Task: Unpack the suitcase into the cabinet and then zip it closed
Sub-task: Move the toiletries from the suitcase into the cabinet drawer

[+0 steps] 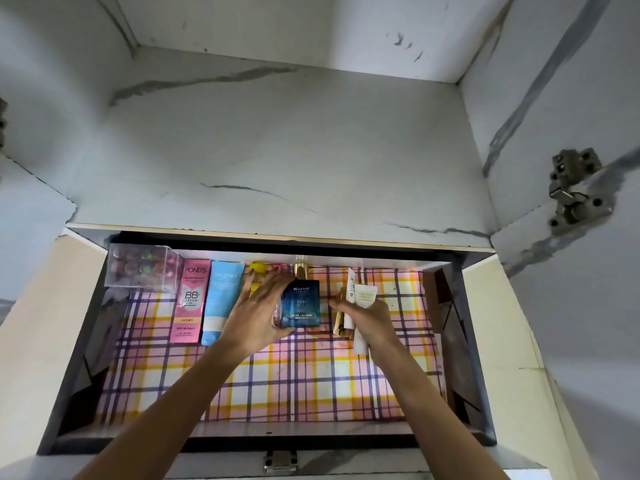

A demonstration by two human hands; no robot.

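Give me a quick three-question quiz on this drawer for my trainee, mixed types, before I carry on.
1. Fill in: the left hand holds the blue ____ with the gold cap.
2. True or false: the right hand is empty.
3. Which lies right beside the clear box? A) blue tube B) pink box C) yellow tube

Key:
1. bottle
2. False: its fingers hold white tubes.
3. B
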